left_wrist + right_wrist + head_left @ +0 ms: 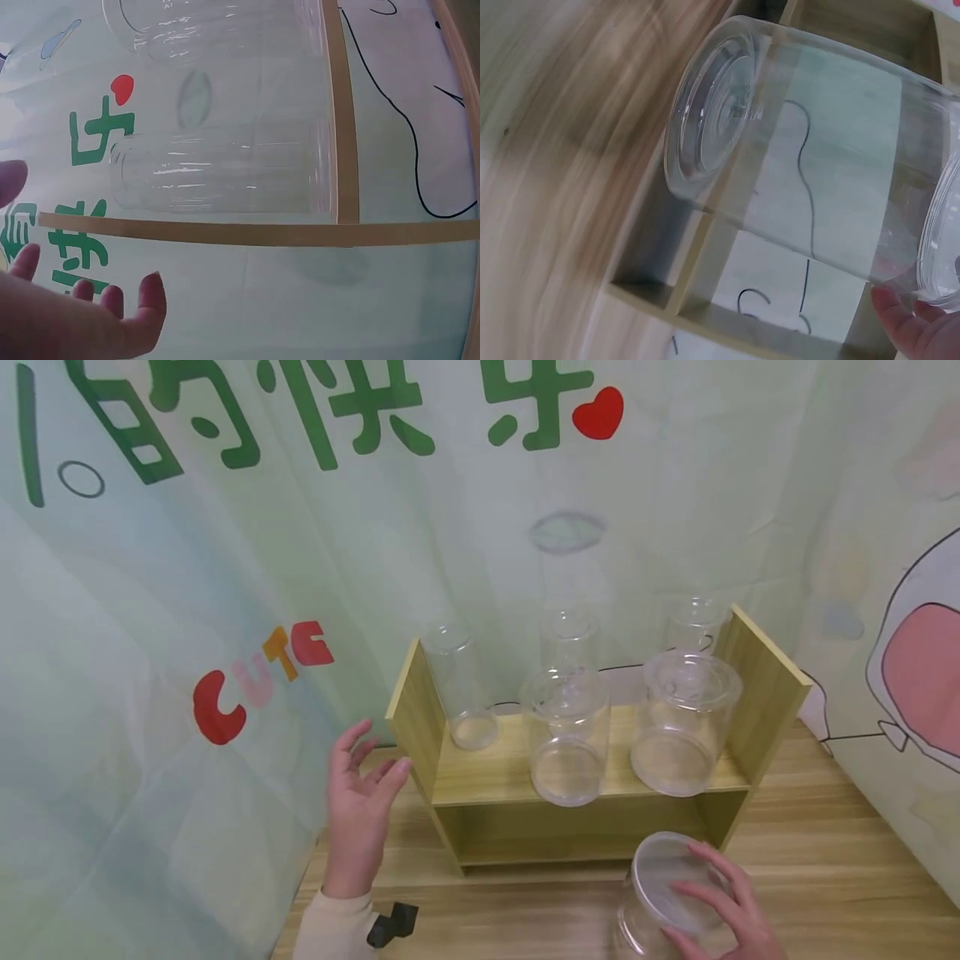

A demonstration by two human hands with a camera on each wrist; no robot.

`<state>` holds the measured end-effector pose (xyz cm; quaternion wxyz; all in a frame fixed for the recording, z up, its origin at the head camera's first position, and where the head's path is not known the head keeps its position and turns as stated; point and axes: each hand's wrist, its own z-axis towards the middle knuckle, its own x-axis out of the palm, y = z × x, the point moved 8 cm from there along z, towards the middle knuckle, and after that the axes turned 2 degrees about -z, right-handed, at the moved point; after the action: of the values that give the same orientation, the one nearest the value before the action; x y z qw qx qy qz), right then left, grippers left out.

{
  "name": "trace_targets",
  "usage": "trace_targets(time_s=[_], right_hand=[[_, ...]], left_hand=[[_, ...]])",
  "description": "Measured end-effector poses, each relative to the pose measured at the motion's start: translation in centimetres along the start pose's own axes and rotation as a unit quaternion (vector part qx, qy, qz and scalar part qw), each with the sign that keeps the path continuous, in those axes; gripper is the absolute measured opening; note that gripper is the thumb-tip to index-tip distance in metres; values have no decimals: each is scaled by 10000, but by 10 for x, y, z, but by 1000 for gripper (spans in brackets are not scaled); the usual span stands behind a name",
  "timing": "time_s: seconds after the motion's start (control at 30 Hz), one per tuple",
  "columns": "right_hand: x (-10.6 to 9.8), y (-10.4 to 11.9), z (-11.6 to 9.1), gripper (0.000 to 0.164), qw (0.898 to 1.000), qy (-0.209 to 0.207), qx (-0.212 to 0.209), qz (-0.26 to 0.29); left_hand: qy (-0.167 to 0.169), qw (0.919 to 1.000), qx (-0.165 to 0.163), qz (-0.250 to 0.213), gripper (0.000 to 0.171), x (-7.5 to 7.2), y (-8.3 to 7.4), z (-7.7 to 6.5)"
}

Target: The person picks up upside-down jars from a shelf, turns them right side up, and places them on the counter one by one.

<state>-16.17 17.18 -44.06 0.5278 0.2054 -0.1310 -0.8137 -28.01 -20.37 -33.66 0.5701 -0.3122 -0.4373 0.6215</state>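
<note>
Head: jar (pixel 651 897) in hand (pixel 738 920), "CUTE" backdrop (pixel 259 683)

Head camera faces forward and down from the near side; both wrist cameras, closer and rolled sideways, also face the rectangular two-tier pale-wood shelf (pixel 480 778).

Cannot see all of the right hand (pixel 723 906) or of the clear jar (pixel 633 910) in that grip, cropped by the head view's bottom edge. Cannot read the small marks (pixel 744 97) on the ringed end (pixel 697 135), follow the left hand (pixel 82 319) past the left-wrist view's edge, or clearly make out the middle rear jar (pixel 558 639) behind the front jar (pixel 567 768).
</note>
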Motion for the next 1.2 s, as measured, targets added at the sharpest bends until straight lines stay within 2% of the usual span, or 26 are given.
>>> trace_targets(time_s=[0.1, 0.2, 0.47, 0.77, 0.93, 1.1, 1.2], right_hand=[[-6, -16, -12, 44, 9996, -29, 253, -109], [-13, -31, -25, 46, 9986, -111, 445, -261], [-34, -56, -41, 50, 9929, -327, 927, -671], [-45, -72, -48, 57, 9820, -368, 1406, -1203], [-49, -78, -55, 55, 9749, -366, 1532, -1574], [-51, -83, -61, 54, 9647, -330, 1764, -1929], [-52, -84, -62, 54, 9687, -368, 1648, -1822]], left_hand=[[391, 9989, -154, 207, 71, 4, 5, 6], [650, 9968, -79, 463, 77, 7, 6, 11], [1016, 9934, 224, 477, 80, 20, 12, 25], [1139, 9902, 482, 654, 74, 30, 11, 30], [1140, 9854, 726, 1032, 65, 31, 12, 34], [1094, 9843, 711, 1190, 57, 29, 14, 35], [1133, 9852, 668, 1103, 55, 28, 15, 35]])
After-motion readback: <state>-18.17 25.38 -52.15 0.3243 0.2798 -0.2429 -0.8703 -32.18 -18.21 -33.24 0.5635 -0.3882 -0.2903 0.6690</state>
